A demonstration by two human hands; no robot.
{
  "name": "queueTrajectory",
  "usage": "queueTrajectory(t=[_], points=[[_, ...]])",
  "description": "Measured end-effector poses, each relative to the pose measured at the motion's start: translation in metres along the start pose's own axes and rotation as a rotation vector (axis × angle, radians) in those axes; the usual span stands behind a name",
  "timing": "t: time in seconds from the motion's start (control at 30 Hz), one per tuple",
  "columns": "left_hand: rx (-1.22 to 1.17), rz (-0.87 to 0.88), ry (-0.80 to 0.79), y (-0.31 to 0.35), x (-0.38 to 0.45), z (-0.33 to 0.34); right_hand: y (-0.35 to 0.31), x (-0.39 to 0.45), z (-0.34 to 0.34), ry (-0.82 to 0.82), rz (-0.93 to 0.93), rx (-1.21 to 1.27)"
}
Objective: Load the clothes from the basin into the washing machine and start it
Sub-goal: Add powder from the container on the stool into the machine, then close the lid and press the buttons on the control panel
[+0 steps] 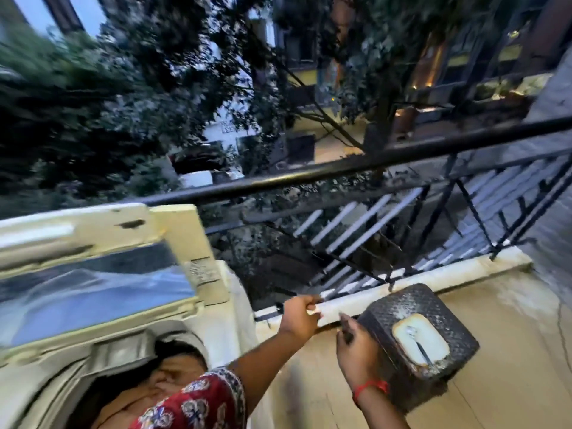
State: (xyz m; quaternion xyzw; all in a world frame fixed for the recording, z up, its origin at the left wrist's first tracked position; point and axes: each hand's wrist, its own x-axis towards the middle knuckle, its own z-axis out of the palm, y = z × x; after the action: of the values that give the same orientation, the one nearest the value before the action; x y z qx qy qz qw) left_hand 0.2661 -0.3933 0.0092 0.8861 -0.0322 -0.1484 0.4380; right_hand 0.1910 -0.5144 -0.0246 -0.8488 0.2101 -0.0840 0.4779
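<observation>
The cream top-loading washing machine (216, 329) stands at the lower left with its lid (102, 243) raised. Dark and tan clothes (161, 385) lie in the drum. My left hand (298, 317) reaches right of the machine toward the white balcony ledge (418, 280), its fingers pinched together; I cannot tell if anything small is between them. My right hand (356, 351) hovers just left of a dark woven stool (433, 308), fingers stretched out and holding nothing. A white dish with powder and a spoon (419, 340) sits on the stool. No basin is in view.
A black metal railing (371, 162) with slanted bars runs along the balcony edge behind the ledge. Trees, parked cars and buildings lie beyond it. Tan tiled floor (510, 351) spreads to the right of the stool.
</observation>
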Motion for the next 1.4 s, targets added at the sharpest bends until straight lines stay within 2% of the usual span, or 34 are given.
queueTrajectory(t=[0.17, 0.3, 0.37, 0.43, 0.5, 0.6, 0.67, 0.7, 0.8, 0.87, 0.93, 1.03, 1.1, 1.17, 1.3, 1.37, 1.4], points=[[-0.116, -0.083, 0.251, -0.058, -0.042, -0.1, -0.083, -0.046, 0.069, -0.165, -0.165, 0.046], [-0.157, -0.171, 0.361, -0.126, -0.086, -0.165, -0.132, -0.085, 0.121, -0.347, -0.312, -0.024], [-0.094, -0.19, 0.395, -0.157, -0.112, -0.192, -0.152, -0.105, 0.145, -0.418, -0.432, -0.088], [0.037, -0.203, 0.385, -0.193, -0.135, -0.212, -0.164, -0.121, 0.17, -0.496, -0.494, -0.142], [0.037, -0.26, 0.355, -0.233, -0.149, -0.222, -0.172, -0.135, 0.19, -0.581, -0.524, -0.181], [0.097, -0.328, 0.32, -0.292, -0.159, -0.228, -0.189, -0.157, 0.214, -0.607, -0.665, -0.219], [0.153, -0.324, 0.306, -0.28, -0.181, -0.24, -0.2, -0.17, 0.224, -0.568, -0.724, -0.26], [0.185, -0.332, 0.294, -0.283, -0.184, -0.242, -0.202, -0.176, 0.232, -0.605, -0.743, -0.296], [0.178, -0.309, 0.184, -0.262, -0.199, -0.26, -0.197, -0.185, 0.263, -0.82, -0.64, -0.429], [0.221, -0.278, 0.152, -0.264, -0.198, -0.266, -0.188, -0.188, 0.286, -0.894, -0.643, -0.482], [0.308, -0.17, 0.142, -0.286, -0.189, -0.259, -0.186, -0.192, 0.302, -0.819, -0.695, -0.667], [0.562, -0.097, 0.046, -0.329, -0.172, -0.247, -0.174, -0.181, 0.326, -0.7, -0.799, -0.776], [0.674, -0.119, 0.139, -0.359, -0.161, -0.238, -0.144, -0.168, 0.346, -0.509, -0.887, -0.781], [0.768, -0.065, 0.251, -0.376, -0.159, -0.231, -0.151, -0.175, 0.339, -0.393, -0.985, -0.844], [0.802, 0.037, 0.276, -0.363, -0.159, -0.247, -0.165, -0.176, 0.346, -0.445, -0.971, -0.834], [0.757, 0.018, 0.204, -0.364, -0.15, -0.253, -0.171, -0.172, 0.35, -0.392, -0.941, -0.858], [0.72, -0.005, 0.159, -0.364, -0.145, -0.256, -0.172, -0.169, 0.354, -0.433, -0.886, -0.871]])
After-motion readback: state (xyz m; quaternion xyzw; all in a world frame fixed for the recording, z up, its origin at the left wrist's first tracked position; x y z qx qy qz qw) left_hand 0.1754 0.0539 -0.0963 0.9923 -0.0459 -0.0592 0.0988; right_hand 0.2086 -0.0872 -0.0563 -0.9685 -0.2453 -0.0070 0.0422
